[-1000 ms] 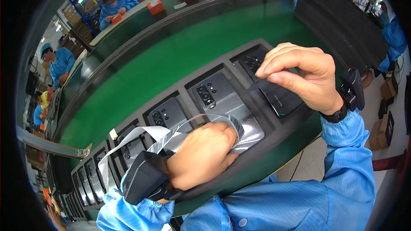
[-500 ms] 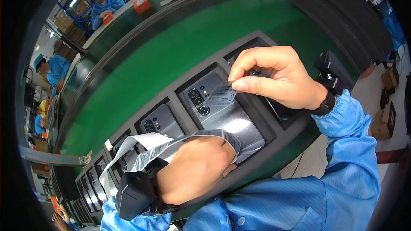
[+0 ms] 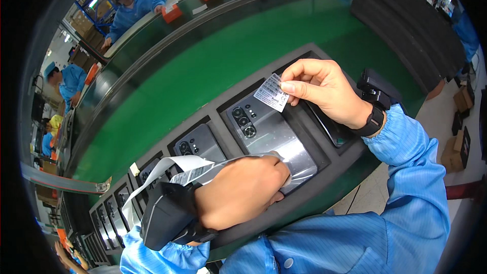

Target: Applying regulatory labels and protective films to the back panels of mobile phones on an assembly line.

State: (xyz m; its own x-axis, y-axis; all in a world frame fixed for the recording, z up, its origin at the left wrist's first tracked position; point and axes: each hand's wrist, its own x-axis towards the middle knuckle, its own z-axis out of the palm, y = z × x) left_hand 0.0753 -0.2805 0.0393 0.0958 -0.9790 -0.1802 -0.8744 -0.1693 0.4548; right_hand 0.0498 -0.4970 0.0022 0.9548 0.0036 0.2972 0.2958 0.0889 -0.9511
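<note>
Thumb and pointer finger of your right hand (image 3: 332, 96) are pinched together on one corner of a thin, see-through label with dark tiny print (image 3: 270, 93). The hand comes in from 3 o'clock, wrist level and other fingers curled. The label hangs tilted over the 12 o'clock end of a shiny, smooth grey phone with round camera rings (image 3: 271, 134); I can't tell if they touch.

Your left hand (image 3: 241, 193) sits near the phone's 6 o'clock end, back up, fingers bent under. They are hidden, so I can't tell how far closed they are or how well they hold. A curly white paper strip (image 3: 177, 163) bends away toward 10 o'clock from that hand. The phone lies in a dull dark-grey foam tray (image 3: 308, 49), on a flat green belt (image 3: 177, 86).
</note>
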